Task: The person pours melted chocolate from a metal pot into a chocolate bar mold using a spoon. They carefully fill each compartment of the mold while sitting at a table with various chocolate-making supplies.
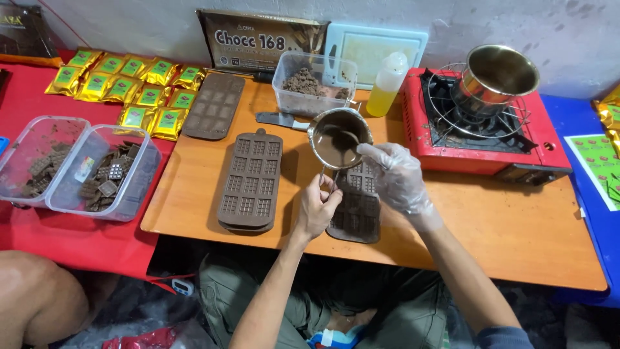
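My left hand (318, 208) is bare and grips the handle of a small steel cup (340, 137) of melted chocolate, held tilted over a brown silicone mould (357, 213) on the wooden table (504, 226). My right hand (395, 173), in a clear plastic glove, reaches to the cup's rim; whatever it holds inside the cup is hidden in the chocolate. A stack of empty brown moulds (250, 181) lies just left of the cup.
A red portable gas stove (478, 132) carries a steel pot (496, 79) at the right. Behind are a clear tub of chocolate chunks (312, 83), a squeeze bottle (386, 84), a knife (279, 120), another mould (215, 106). Gold packets (129, 87) and two tubs of chocolate pieces (74, 165) sit left. Another person's knee (39, 300) is at lower left.
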